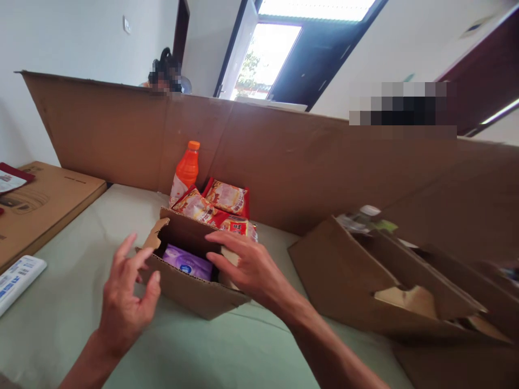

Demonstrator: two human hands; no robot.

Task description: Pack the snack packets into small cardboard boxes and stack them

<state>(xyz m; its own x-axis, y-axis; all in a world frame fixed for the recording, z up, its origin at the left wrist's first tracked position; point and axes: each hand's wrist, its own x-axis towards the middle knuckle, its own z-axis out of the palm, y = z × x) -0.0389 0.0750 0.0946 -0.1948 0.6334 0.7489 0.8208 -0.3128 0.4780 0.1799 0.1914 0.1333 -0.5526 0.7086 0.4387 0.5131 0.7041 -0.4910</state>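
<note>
A small open cardboard box [190, 300] stands in front of me on the pale green tabletop. Inside it lies a purple packet [187, 262], probably tissues, its right end dim in shadow. My left hand [127, 297] hovers at the box's near left corner, fingers spread and holding nothing. Over the right end of the box is my right hand [247, 262], its thumb and fingers apart above the opening; whether it touches the flap I cannot tell. Right behind the box lie several red and white snack packets [227, 197], with an orange drink bottle [187, 167] upright beside them.
A tall cardboard panel [275, 151] runs across the back, with people partly visible beyond it. Larger open cardboard boxes [344, 275] holding a clear bottle [368, 213] stand at right. On the left are a flat carton [68, 186] and a white labelled pack [22, 278].
</note>
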